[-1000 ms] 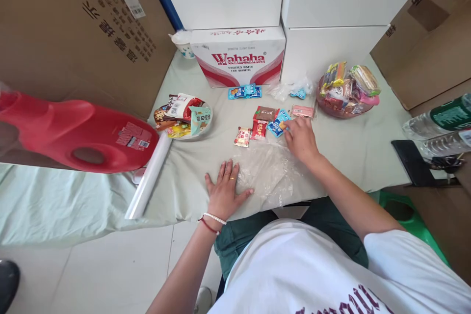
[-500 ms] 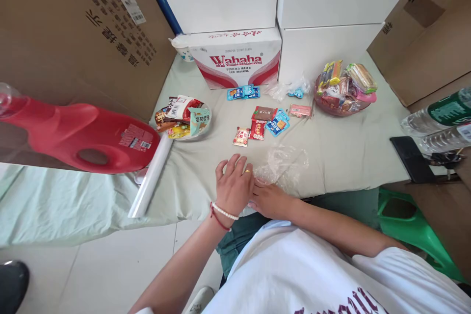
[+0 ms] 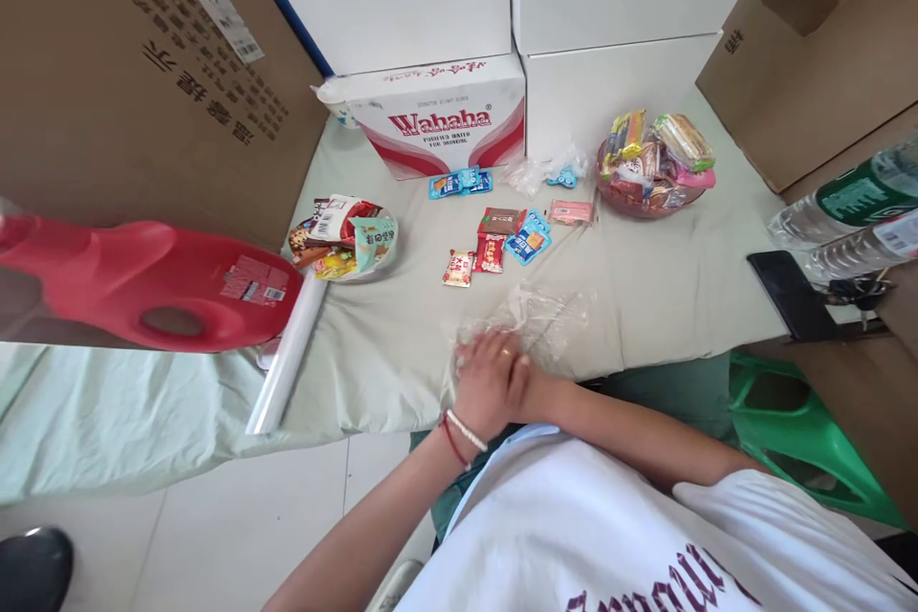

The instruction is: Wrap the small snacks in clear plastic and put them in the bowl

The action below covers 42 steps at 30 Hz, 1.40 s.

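My left hand (image 3: 489, 384), with a ring and a white bead bracelet at the wrist, lies over my right hand at the table's front edge. Its fingers are laid down on a crumpled clear plastic bag (image 3: 549, 311). Most of my right hand (image 3: 532, 392) is covered by the left, its fingers hidden. The bag spreads to both sides of the hands. Just beyond it lie a cream-and-red snack packet (image 3: 458, 268), a red packet (image 3: 491, 253), a brown packet (image 3: 501, 221) and a blue packet (image 3: 529, 239).
A snack-filled bowl (image 3: 387, 258) stands left, another reddish bowl (image 3: 649, 201) right. A pink packet (image 3: 572, 211), blue packets (image 3: 460, 182) and a Wahaha carton (image 3: 445, 120) are farther back. A red jug (image 3: 164, 287) and white roll (image 3: 287, 354) lie left; bottles (image 3: 861, 196) and a phone (image 3: 793, 295) right.
My left hand has come down and right, from raised spread fingers to lying over my right hand. More of the clear bag now shows left of the hands. The view has shifted slightly.
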Motion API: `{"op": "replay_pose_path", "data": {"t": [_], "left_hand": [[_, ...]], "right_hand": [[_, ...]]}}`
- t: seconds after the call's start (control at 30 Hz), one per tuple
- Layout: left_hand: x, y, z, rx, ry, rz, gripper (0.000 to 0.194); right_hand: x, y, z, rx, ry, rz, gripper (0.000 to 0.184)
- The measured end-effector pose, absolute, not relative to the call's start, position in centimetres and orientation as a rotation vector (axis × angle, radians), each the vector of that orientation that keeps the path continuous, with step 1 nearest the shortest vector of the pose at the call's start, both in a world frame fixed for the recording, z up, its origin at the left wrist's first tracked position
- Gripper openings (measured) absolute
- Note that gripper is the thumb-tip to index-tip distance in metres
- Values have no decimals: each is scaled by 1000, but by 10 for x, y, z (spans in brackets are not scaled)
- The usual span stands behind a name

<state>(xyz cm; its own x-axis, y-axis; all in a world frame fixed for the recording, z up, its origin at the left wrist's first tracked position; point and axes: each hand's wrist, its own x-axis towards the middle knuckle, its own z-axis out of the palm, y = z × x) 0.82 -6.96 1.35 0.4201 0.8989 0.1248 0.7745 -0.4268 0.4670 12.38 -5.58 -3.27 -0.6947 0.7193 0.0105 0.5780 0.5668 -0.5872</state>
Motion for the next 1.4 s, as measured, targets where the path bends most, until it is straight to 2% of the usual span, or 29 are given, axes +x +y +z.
{"op": "replay_pose_path", "data": {"t": [0.1, 0.2, 0.3, 0.43, 0.6, 0.7, 0.77, 0.8, 0.87, 0.97, 1.03, 1.1, 1.2, 1.33, 1.4], "left_hand": [[0, -37, 1, 2192, 1769, 301, 48], [-20, -16, -4, 2127, 1907, 266, 50], [-36, -14, -10, 2201, 1871, 394, 44], [-47, -24, -23, 2241, 1776, 711, 37], [-49, -30, -30, 2351, 1702, 444, 49], [-56, -29, -32, 2211, 1727, 517, 59], [-62, -28, -34, 2128, 1728, 581, 59], [-65, -28, -35, 2118, 1719, 585, 58], [-68, -30, -34, 2149, 1701, 542, 57], [-66, -36, -30, 2186, 1753, 449, 56], [-63, -41, -27, 2177, 1827, 404, 55], [-61, -45, -25, 2167, 1871, 389, 56], [-64, -48, -26, 2173, 1848, 421, 59], [-71, -48, -31, 2207, 1808, 493, 56], [-73, -48, -33, 2233, 1796, 519, 51]], "right_hand": [[131, -58, -29, -958, -2610, 825, 55], [142, -60, -24, -872, -2634, 824, 58], [154, -61, -21, -791, -2651, 849, 61], [169, -61, -15, -733, -2683, 951, 53], [202, -40, 20, -560, -2648, 1245, 40], [224, 12, 39, -841, -2478, 1241, 36], [235, 62, 41, -1197, -2364, 898, 36], [238, 88, 38, -1340, -2347, 694, 39], [241, 137, 30, -1557, -2420, 478, 59], [238, 186, 18, -1744, -2588, 396, 91], [236, 200, 15, -1812, -2679, 349, 96], [235, 204, 17, -1898, -2734, 283, 88], [239, 198, 24, -1972, -2773, 277, 62], [254, 175, 31, -1804, -2666, 421, 36], [267, 157, 32, -1686, -2576, 393, 29]]}}
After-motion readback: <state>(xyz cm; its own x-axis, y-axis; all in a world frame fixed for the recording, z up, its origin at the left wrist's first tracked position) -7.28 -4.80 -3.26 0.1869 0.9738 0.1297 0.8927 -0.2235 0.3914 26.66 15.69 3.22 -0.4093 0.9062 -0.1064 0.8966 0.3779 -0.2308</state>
